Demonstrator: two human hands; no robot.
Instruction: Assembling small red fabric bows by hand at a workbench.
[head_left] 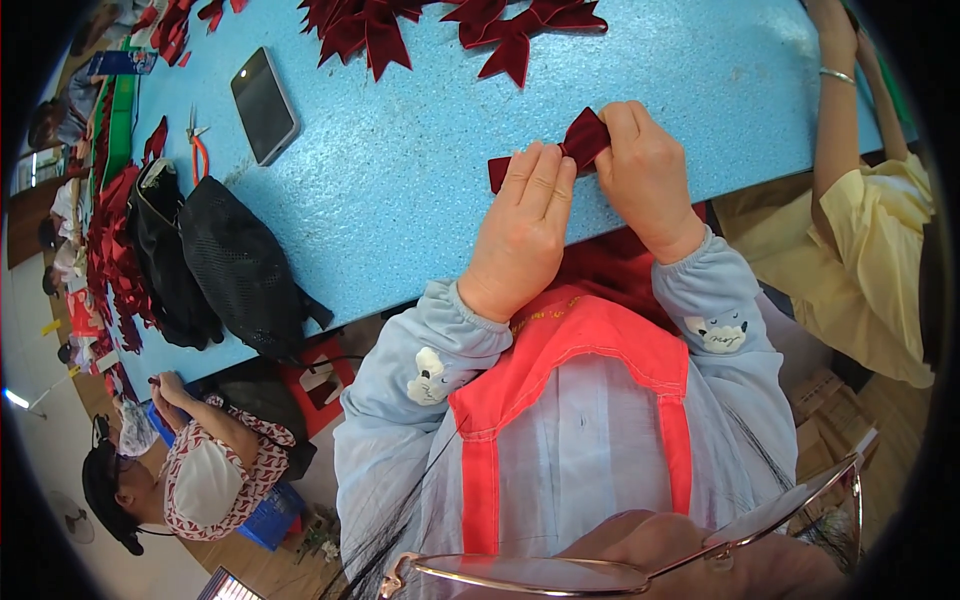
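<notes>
A dark red velvet bow (pixel 586 137) is held between my two hands, just above the near part of the blue table (pixel 400 200). My left hand (pixel 518 232) grips its left side, the fingers pressed together across the ribbon and the thumb hidden. On the right loop my right hand (pixel 648 172) is closed, with curled fingers pinching the velvet. The bow's centre shows between the hands; much of its left side is covered. Beyond them lie a finished-looking bow (pixel 518 40) and a heap of similar dark red bows (pixel 372 38) at the far edge of view.
A phone (pixel 265 108) lies on the table's left half, near orange-handled nippers (pixel 200 158) and black mesh bags (pixel 235 250). Red ribbon pieces (pixel 118 240) are piled farther left. One person in yellow (pixel 875 240) works at right; another (pixel 215 465) sits at lower left.
</notes>
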